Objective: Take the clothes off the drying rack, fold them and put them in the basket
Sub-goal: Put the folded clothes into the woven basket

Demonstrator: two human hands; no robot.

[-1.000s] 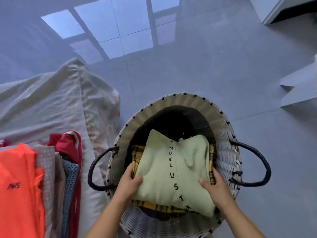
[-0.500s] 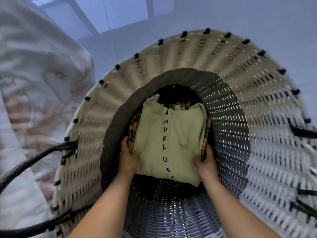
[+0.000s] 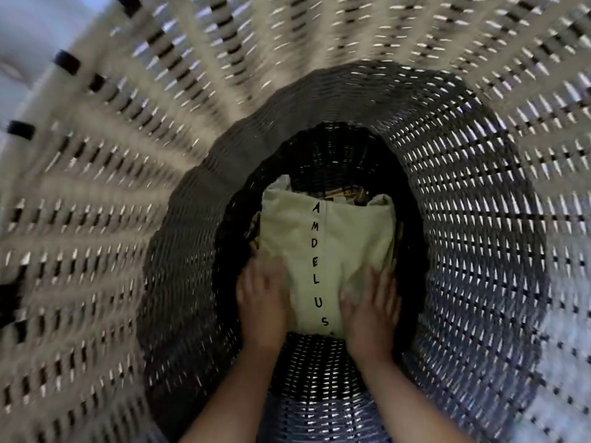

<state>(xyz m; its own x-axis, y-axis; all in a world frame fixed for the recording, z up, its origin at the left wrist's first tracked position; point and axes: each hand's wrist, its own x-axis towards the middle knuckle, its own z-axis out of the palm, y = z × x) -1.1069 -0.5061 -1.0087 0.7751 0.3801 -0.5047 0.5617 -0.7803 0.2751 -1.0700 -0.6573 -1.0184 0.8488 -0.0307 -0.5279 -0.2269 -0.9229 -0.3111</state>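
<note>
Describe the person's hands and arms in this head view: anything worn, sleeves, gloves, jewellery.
The left hand and right hand are bare, with no gloves. The left forearm and right forearm are bare too: no sleeve shows up to the bottom edge of the picture. No watch or bracelet shows at either wrist. The hands are blurred, so rings cannot be ruled out.
</note>
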